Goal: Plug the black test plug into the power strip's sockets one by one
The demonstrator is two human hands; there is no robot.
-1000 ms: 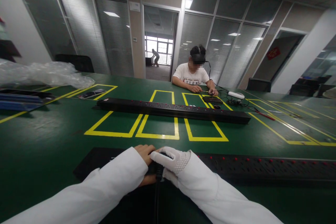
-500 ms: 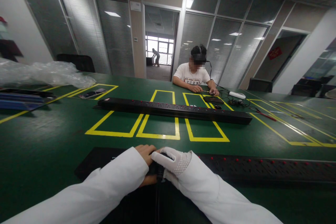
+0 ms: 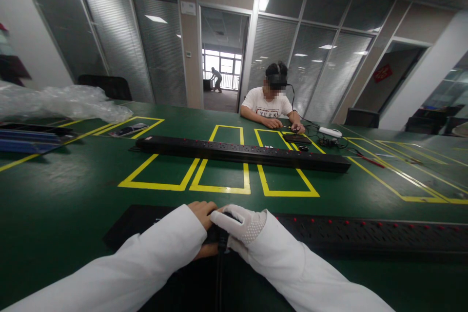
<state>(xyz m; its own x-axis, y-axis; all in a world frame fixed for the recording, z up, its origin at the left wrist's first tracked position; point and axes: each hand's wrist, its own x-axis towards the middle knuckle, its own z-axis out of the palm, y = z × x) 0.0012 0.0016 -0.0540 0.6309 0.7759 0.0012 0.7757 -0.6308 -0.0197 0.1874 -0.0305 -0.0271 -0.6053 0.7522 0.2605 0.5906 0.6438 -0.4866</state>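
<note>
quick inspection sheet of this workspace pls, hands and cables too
Surface: green table, marked with yellow outlines.
Work items: near black strip at the hands; far black strip across yellow outlines.
Clutter: clear plastic wrap and blue-and-black pieces at left.
Hands: bare left hand and white-gloved right hand meet at the near black strip; exact grip hidden.
Cables: black cable below the hands; tangled leads near the co-worker.
Surroundings: co-worker seated opposite; glass partitions; doorway behind.

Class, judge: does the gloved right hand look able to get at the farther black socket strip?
Probably yes: between the right hand and the farther strip, only taped green tabletop shows, though the hand seems occupied.
</note>
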